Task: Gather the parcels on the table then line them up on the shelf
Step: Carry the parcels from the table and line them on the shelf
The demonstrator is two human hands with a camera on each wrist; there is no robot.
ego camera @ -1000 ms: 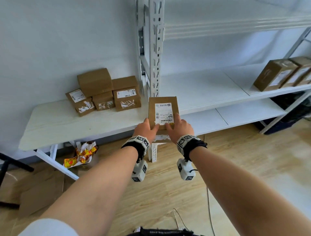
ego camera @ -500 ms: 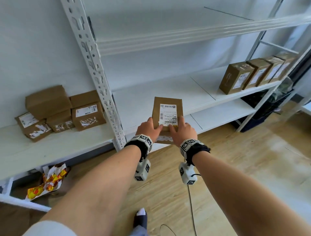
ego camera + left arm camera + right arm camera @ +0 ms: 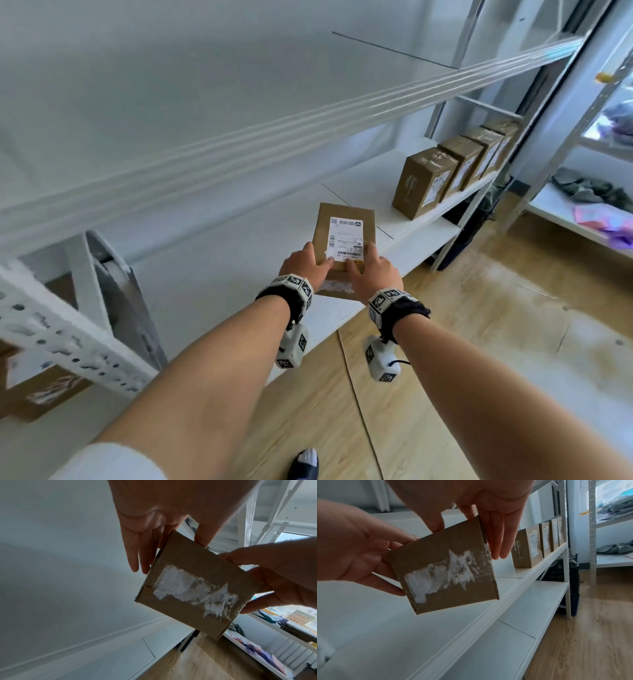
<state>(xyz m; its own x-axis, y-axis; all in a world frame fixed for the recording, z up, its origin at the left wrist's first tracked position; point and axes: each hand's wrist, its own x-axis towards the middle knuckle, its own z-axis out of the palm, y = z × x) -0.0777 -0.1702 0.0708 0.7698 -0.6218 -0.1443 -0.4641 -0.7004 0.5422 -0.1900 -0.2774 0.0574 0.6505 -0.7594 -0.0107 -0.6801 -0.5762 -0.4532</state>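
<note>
I hold a brown cardboard parcel (image 3: 342, 236) with a white address label on top, tilted in the air just over the white middle shelf (image 3: 239, 246). My left hand (image 3: 305, 263) grips its near left edge and my right hand (image 3: 371, 270) its near right edge, thumbs on top. The left wrist view shows the parcel's (image 3: 188, 588) taped end with torn white paper, fingers (image 3: 135, 555) lying along its side. In the right wrist view the parcel (image 3: 447, 568) hangs above the shelf's front lip (image 3: 488, 616). Several parcels (image 3: 424, 181) stand in a row at the shelf's right end.
A perforated white shelf post (image 3: 68, 342) crosses the lower left, with blurred brown parcels (image 3: 41, 390) behind it. An upper shelf beam (image 3: 308, 120) runs overhead. A dark crate (image 3: 469, 233) sits under the shelf's right end. A second rack (image 3: 582, 219) stands further right.
My view has swung right along the shelf and closer to it. The parcel, still in both hands, has moved from the table side towards the row of standing parcels.
</note>
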